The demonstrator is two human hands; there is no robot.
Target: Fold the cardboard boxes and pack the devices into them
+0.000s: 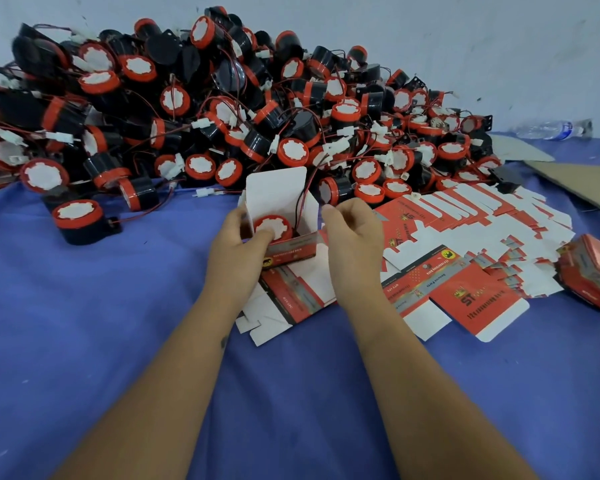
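Observation:
An open red-and-white cardboard box (284, 199) stands at the middle of the blue cloth, its white lid flap upright. Inside sits a black device with a red rim and white face (271, 226), its red and black wires rising out over the box edge. My left hand (238, 247) grips the box's left front corner, thumb pressing on the device. My right hand (352, 233) is at the box's right side with fingers curled; whether it pinches a side flap I cannot tell.
A big heap of the same devices (222, 109) fills the back of the blue cloth (101, 306). Flat unfolded boxes (465, 244) lie spread to the right, more under my hands. A packed box (589, 271) sits at far right. Brown cardboard (582, 181) and a plastic bottle (548, 129) lie behind.

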